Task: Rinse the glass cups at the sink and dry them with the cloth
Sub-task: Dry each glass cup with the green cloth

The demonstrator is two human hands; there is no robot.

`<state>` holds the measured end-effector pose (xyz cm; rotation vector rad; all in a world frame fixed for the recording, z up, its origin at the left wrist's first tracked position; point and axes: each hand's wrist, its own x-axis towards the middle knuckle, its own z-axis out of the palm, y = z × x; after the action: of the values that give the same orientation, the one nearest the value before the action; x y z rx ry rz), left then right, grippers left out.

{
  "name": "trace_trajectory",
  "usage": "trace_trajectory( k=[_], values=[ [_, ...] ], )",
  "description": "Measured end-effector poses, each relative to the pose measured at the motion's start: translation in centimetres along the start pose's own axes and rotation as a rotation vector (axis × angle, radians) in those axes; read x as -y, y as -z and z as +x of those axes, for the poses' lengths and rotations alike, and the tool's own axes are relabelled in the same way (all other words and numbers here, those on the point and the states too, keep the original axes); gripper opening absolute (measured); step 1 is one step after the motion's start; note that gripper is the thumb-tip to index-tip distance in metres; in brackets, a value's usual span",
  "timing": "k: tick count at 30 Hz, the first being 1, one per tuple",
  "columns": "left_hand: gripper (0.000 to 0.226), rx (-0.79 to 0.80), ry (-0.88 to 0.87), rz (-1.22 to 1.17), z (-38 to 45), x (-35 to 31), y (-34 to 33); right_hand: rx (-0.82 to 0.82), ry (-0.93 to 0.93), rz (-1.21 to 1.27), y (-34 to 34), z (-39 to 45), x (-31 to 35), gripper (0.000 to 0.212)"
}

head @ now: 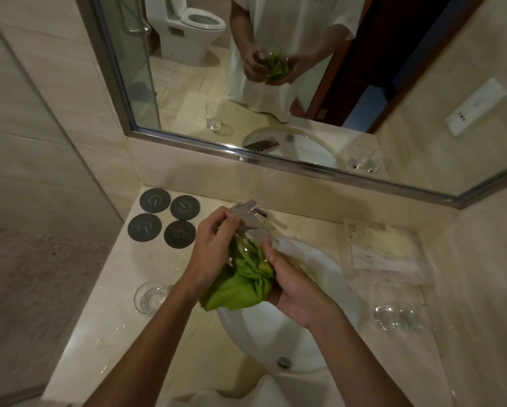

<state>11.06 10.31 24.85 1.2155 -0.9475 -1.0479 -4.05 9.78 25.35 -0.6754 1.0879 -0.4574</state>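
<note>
Over the white sink (275,333) I hold a clear glass cup (251,239) with a green cloth (240,284) stuffed into its mouth. My left hand (214,245) grips the cup from the left side. My right hand (290,286) holds the bunched cloth at the cup's opening. Another glass cup (150,296) stands upright on the counter to the left of the sink. Two more glasses (399,317) sit on the counter to the right.
The chrome tap (251,211) stands behind my hands. Several dark round coasters (165,220) lie at the back left of the beige counter. A clear tray with packets (381,251) is at the back right. A mirror (275,83) covers the wall.
</note>
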Motion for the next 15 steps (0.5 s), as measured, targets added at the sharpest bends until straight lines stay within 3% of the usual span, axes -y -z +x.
trace_trajectory(
  k=[4, 6, 9, 12, 15],
  values=[
    [0.029, 0.028, -0.062, 0.038, 0.2, 0.2, -0.1, -0.028, 0.046, -0.030, -0.2, 0.2, 0.1, 0.058],
    [0.027, 0.044, -0.070, 0.040, 0.3, 0.2, -0.2, -0.070, 0.172, -0.072, -0.6, 0.6, -0.2, 0.048],
    [0.025, 0.073, -0.050, 0.077, 0.7, 0.0, -0.1, -0.265, 0.442, -0.322, -0.8, 1.3, -0.6, 0.035],
    [0.026, 0.112, 0.173, 0.132, 1.1, -0.4, -0.2, -0.451, 0.616, -0.706, -0.3, 1.6, -0.1, 0.035],
    [0.038, 0.230, 0.496, 0.341, 1.4, -0.2, -0.2, -0.371, 0.832, -1.115, 0.9, 1.2, 1.0, 0.050]
  ],
)
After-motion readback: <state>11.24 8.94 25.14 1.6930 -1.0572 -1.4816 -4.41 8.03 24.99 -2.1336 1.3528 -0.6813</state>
